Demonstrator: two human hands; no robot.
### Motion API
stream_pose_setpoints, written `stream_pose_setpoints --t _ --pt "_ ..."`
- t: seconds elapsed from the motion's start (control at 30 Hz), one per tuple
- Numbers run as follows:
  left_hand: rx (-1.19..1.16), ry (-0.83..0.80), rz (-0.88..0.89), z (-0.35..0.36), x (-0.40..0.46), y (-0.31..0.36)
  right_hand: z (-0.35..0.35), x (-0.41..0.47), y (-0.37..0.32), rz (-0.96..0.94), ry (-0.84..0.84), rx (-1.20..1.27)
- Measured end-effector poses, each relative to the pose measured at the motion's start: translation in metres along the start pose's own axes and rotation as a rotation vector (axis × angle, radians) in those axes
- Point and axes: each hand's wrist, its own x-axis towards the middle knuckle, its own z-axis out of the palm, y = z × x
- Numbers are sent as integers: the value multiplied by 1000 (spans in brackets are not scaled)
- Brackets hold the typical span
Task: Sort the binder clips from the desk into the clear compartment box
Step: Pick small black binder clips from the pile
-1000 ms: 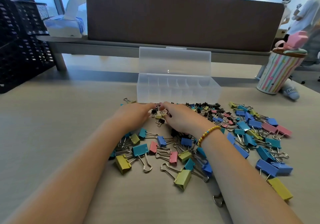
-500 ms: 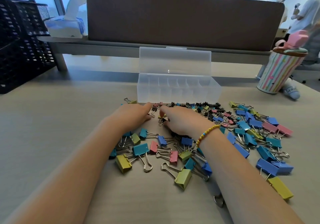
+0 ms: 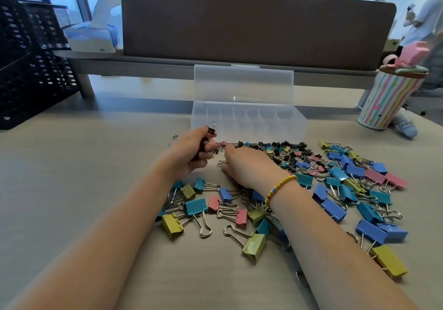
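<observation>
Left hand grips small black clips beside the open compartment box

The left hand (image 3: 191, 151) is curled into a fist round a few small black binder clips (image 3: 211, 131), one wire handle poking up from the top of the fist, just in front of the clear compartment box (image 3: 249, 124). The box lies with its long axis left to right, lid standing upright at the back. The right hand (image 3: 249, 166) lies palm down on the pile of binder clips (image 3: 335, 178) spread across the desk (image 3: 84, 190); whether its fingertips pinch anything I cannot tell.
</observation>
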Motion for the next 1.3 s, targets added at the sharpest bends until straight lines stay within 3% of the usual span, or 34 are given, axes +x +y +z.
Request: stream_pose_setpoints --t 0.07,0.13,0.3,0.4,0.5,0.63,0.7,0.77,0.93,1.07,1.2,1.3 --pt "-231 -22 19 -1 -1 0 1 3 -2 11 18 -18" --pt "-309 -21 50 -2 -2 1 2 4 -2 22 34 -28" --pt "-277 104 17 -2 -1 1 3 6 -2 23 45 -28" --pt "-217 135 -17 -2 0 0 7 9 2 70 106 122" --pt "-217 129 -30 0 -1 1 2 9 10 200 165 657" --pt "-221 105 -12 4 -2 0 -13 4 22 398 72 1743" --pt "-218 106 -2 7 -3 -1 -14 1 27 417 36 2053" --pt "-206 117 16 9 -3 0 -13 0 31 423 11 2184" --pt "6 154 72 7 1 -1 -16 -5 35 394 -21 2075" --pt "573 57 95 10 -2 -1 -19 -7 35 347 -2 1732" --pt "1118 -148 185 20 -9 -5 -18 -8 42 357 -22 1277" --pt "1491 -151 242 23 -6 -13 -21 -12 45 345 -77 879"
